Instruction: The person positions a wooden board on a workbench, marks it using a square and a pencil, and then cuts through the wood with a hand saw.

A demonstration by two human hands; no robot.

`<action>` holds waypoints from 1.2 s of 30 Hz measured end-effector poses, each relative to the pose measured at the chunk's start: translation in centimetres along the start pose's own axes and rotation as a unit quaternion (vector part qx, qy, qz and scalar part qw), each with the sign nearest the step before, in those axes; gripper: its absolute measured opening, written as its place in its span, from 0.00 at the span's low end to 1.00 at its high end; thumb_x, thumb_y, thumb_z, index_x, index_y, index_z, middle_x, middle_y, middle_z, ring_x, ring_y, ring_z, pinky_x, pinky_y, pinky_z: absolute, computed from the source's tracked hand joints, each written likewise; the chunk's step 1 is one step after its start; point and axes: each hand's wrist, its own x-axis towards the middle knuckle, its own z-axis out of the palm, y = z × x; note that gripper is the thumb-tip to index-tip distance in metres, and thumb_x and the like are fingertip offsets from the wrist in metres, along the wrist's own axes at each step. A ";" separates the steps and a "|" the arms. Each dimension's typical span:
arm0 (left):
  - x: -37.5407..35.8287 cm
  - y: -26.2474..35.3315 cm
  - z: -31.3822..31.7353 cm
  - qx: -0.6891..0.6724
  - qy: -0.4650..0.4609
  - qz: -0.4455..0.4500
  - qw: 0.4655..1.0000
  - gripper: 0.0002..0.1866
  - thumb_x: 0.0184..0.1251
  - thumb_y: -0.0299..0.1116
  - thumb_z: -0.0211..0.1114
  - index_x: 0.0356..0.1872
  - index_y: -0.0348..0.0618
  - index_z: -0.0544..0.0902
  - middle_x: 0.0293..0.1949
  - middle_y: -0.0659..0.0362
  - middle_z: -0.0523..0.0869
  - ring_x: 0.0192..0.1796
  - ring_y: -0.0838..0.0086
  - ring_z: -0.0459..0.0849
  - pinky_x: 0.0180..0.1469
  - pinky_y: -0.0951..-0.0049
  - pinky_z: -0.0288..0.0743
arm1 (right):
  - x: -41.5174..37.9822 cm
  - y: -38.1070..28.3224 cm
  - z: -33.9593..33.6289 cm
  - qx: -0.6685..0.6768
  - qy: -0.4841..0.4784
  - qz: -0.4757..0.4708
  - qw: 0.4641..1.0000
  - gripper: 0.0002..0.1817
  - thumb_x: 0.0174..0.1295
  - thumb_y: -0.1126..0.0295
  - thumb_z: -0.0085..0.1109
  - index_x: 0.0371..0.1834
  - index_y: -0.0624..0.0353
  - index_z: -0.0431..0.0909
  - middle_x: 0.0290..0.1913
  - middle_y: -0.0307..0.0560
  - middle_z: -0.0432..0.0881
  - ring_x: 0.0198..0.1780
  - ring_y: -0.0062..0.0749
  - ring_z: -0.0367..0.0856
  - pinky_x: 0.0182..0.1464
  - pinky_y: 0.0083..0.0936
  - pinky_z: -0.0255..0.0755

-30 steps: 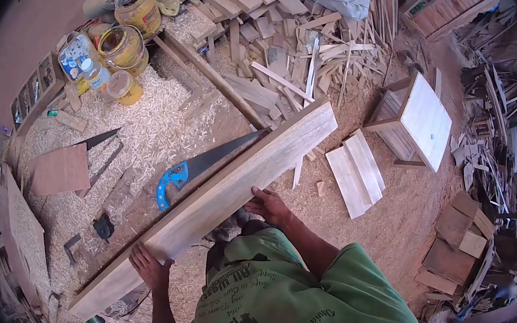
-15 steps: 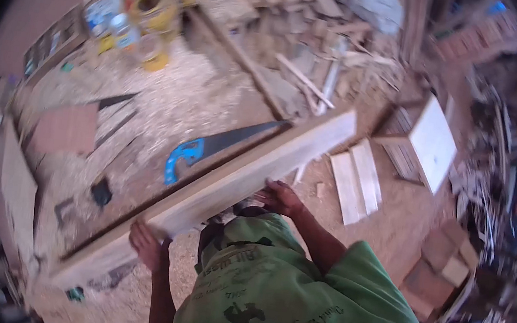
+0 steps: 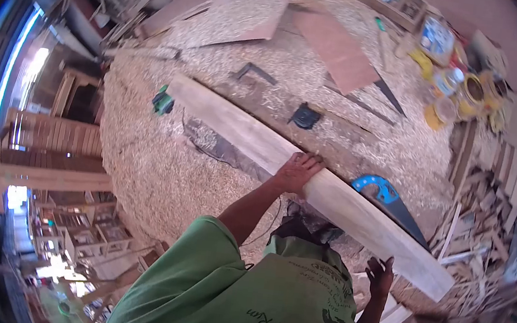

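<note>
A long, pale wooden board (image 3: 355, 212) runs diagonally across the view from upper left to lower right. My left hand (image 3: 299, 172) lies across the middle of the board, its fingers wrapped over the far edge. Beside the near edge toward the right end is my right hand (image 3: 380, 274), apart from the wood, with fingers spread and slightly bent. A handsaw (image 3: 384, 193) with a blue handle lies just beyond the board. Near the board's left end sits a green tool (image 3: 163, 99), with a dark cord below the board.
Wood shavings (image 3: 135, 166) cover the floor. Beyond the board are a black object (image 3: 306, 116), a dark metal square (image 3: 256, 72) and a reddish-brown panel (image 3: 337, 48). Plastic containers (image 3: 470, 94) stand at upper right, scrap wood (image 3: 478, 214) at right, wooden furniture frames (image 3: 91, 234) at left.
My view has swung left, bringing the furniture frames into sight and tilting the board the other way. My right hand has come off the board; the left stays on it.
</note>
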 end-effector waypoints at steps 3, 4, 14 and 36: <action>0.0 -1.0 1.3 -0.023 0.035 0.006 0.999 0.75 0.19 0.50 0.92 0.83 0.47 0.66 0.78 0.52 0.72 0.82 0.52 0.66 0.80 0.46 0.59 | 0.8 -0.4 -1.5 -0.107 -0.069 0.067 0.990 0.52 0.74 0.22 0.47 0.58 0.72 0.82 0.38 0.57 0.93 0.36 0.43 0.93 0.46 0.44 0.88; -0.1 -1.1 1.3 -0.027 0.034 0.007 0.999 0.75 0.18 0.50 0.92 0.83 0.48 0.67 0.78 0.52 0.73 0.81 0.53 0.66 0.80 0.46 0.59 | 1.3 -1.7 -1.2 -0.217 -0.096 0.090 0.967 0.47 0.76 0.27 0.51 0.56 0.72 0.84 0.37 0.57 0.93 0.35 0.43 0.93 0.44 0.43 0.88; 1.4 -1.6 4.0 0.063 0.054 0.012 0.996 0.73 0.05 0.63 0.90 0.72 0.46 0.76 0.65 0.53 0.81 0.75 0.57 0.73 0.87 0.39 0.45 | -0.6 -11.1 18.4 -0.577 -0.049 -0.463 0.671 0.37 0.57 0.61 0.83 0.68 0.64 0.79 0.64 0.68 0.85 0.67 0.64 0.83 0.69 0.51 0.76; -12.0 -2.5 2.9 -0.071 0.284 0.094 0.952 0.37 0.69 0.50 0.71 0.75 0.45 0.75 0.73 0.47 0.77 0.76 0.52 0.74 0.80 0.41 0.62 | -2.3 -6.1 23.6 -0.727 -0.063 -0.344 0.591 0.44 0.39 0.52 0.89 0.57 0.61 0.76 0.55 0.64 0.87 0.53 0.67 0.88 0.55 0.57 0.82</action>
